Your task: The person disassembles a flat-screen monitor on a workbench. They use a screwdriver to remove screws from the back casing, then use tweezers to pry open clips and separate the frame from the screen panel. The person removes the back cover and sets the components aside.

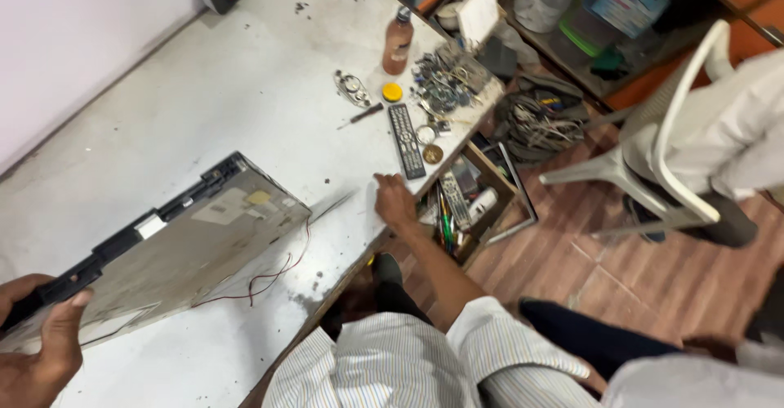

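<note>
Left hand [37, 343]: lower left corner, fingers curled around the near black edge of the flat panel, thumb up against its rim.
Flat panel [175, 249]: tilted, grey back up, on the white workbench [204, 89]; red wire [278, 273] trailing from its lower side.
Right hand [394, 201]: spread flat near the bench's right edge, holding nothing, just below the black remote control [406, 140].
Around: brown bottle [398, 42], yellow cap [393, 92], metal parts heap [445, 81], screwdriver [363, 115].
Labels: pale rectangular stickers on the panel's back.
Edges, room: open drawer [469, 200] under the bench edge; white plastic chair [670, 138] on the right; bare bench between panel and far wall.
</note>
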